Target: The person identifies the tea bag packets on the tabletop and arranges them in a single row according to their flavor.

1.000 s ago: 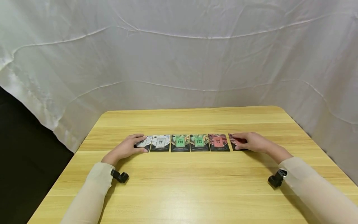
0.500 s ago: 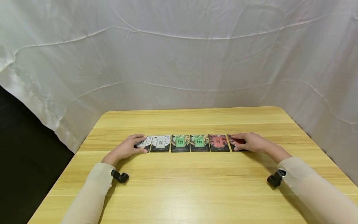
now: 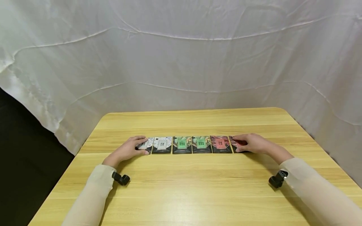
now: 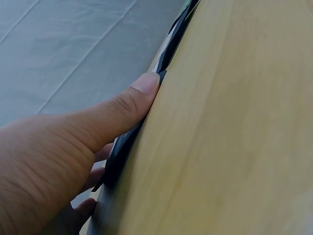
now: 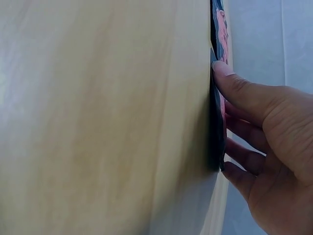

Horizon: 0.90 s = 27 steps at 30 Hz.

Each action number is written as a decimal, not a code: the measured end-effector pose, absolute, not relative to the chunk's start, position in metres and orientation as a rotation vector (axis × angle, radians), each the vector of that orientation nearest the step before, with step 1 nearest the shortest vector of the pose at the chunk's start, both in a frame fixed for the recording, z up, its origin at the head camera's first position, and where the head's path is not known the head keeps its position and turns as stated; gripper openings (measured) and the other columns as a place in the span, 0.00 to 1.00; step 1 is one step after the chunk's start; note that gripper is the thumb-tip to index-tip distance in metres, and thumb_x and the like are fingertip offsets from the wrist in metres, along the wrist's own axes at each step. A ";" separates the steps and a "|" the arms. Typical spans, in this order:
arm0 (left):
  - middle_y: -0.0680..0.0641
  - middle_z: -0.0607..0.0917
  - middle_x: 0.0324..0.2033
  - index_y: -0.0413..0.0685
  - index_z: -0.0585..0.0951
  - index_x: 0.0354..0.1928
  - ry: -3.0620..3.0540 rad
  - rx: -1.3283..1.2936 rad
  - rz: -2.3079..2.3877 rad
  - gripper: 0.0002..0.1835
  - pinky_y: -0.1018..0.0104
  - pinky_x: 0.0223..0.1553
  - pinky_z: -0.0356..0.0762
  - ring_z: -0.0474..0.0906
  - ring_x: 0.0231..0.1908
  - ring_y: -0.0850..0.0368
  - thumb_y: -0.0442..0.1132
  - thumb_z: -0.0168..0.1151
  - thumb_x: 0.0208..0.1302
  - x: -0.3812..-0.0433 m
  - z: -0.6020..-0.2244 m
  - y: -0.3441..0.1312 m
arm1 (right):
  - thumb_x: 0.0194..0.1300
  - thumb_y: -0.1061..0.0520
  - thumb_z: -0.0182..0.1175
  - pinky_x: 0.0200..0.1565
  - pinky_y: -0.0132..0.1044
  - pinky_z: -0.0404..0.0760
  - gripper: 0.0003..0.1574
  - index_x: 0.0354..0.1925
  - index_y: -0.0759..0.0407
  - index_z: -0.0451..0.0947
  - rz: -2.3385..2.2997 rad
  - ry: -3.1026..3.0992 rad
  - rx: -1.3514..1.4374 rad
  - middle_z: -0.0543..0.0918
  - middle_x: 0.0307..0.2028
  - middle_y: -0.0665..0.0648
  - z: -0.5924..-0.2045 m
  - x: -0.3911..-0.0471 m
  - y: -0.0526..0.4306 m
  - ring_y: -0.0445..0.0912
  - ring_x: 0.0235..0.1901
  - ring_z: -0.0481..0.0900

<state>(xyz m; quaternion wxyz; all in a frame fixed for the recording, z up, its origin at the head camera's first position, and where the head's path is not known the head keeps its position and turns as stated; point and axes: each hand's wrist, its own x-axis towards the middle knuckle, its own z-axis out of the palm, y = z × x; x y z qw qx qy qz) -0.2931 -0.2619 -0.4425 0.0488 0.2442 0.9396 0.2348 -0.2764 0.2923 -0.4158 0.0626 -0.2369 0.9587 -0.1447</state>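
In the head view, flat packets lie in one row across the table. At the left end, my left hand holds a white-and-black packet, thumb at its near edge and fingers over the far side. Beside it lie another white packet, two green packets and a red packet. My right hand holds the red-and-black packet at the right end, partly covering it. The right wrist view shows this packet's dark edge between thumb and fingers. In the left wrist view, the left thumb touches the packet's near edge.
The light wooden table stretches in front of and behind the row. Pale cloth hangs behind the table and along its right side. Dark space lies past the left edge. A small black camera sits at each wrist.
My right hand has slid slightly left with the end red packet, narrowing the gap to the other red packet. The left hand stays in place.
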 end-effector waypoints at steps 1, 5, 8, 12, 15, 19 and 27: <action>0.38 0.63 0.71 0.45 0.66 0.72 2.861 0.737 0.717 0.45 0.36 0.67 0.53 0.54 0.70 0.35 0.63 0.65 0.59 -0.293 -0.442 -0.262 | 0.63 0.41 0.66 0.59 0.63 0.68 0.41 0.66 0.62 0.72 -0.434 2.897 -0.715 0.73 0.62 0.69 -0.415 -0.276 0.292 0.68 0.61 0.69; 0.38 0.63 0.71 0.44 0.66 0.72 2.863 0.740 0.700 0.45 0.36 0.67 0.53 0.54 0.70 0.35 0.62 0.65 0.60 -0.293 -0.441 -0.262 | 0.63 0.42 0.66 0.59 0.63 0.68 0.41 0.66 0.63 0.72 -0.430 2.896 -0.721 0.73 0.62 0.69 -0.414 -0.276 0.290 0.68 0.60 0.69; 0.38 0.63 0.71 0.44 0.66 0.72 2.863 0.741 0.690 0.44 0.37 0.67 0.53 0.54 0.69 0.35 0.61 0.65 0.60 -0.293 -0.440 -0.262 | 0.63 0.42 0.66 0.59 0.63 0.68 0.41 0.66 0.63 0.72 -0.434 2.895 -0.722 0.73 0.62 0.69 -0.415 -0.277 0.289 0.69 0.60 0.69; 0.38 0.63 0.70 0.44 0.66 0.72 2.864 0.743 0.678 0.45 0.37 0.67 0.54 0.54 0.69 0.35 0.62 0.65 0.60 -0.292 -0.439 -0.262 | 0.62 0.42 0.66 0.58 0.63 0.68 0.41 0.66 0.63 0.72 -0.429 2.898 -0.717 0.73 0.62 0.70 -0.415 -0.277 0.288 0.69 0.60 0.69; 0.38 0.63 0.70 0.43 0.66 0.72 2.866 0.745 0.679 0.45 0.37 0.67 0.54 0.55 0.69 0.35 0.62 0.65 0.59 -0.291 -0.438 -0.262 | 0.63 0.42 0.66 0.58 0.63 0.68 0.40 0.66 0.63 0.72 -0.423 2.902 -0.724 0.73 0.62 0.69 -0.414 -0.276 0.287 0.69 0.60 0.69; 0.38 0.64 0.70 0.43 0.66 0.72 2.870 0.743 0.679 0.45 0.37 0.67 0.54 0.55 0.69 0.35 0.62 0.65 0.59 -0.292 -0.438 -0.261 | 0.64 0.42 0.66 0.58 0.64 0.68 0.39 0.65 0.63 0.73 -0.423 2.918 -0.737 0.73 0.62 0.69 -0.413 -0.276 0.287 0.69 0.60 0.70; 0.37 0.65 0.69 0.43 0.67 0.71 2.885 0.754 0.678 0.45 0.38 0.67 0.54 0.56 0.69 0.35 0.62 0.66 0.58 -0.294 -0.437 -0.262 | 0.65 0.42 0.64 0.57 0.64 0.70 0.37 0.64 0.63 0.74 -0.459 2.983 -0.710 0.77 0.58 0.69 -0.412 -0.275 0.287 0.69 0.57 0.73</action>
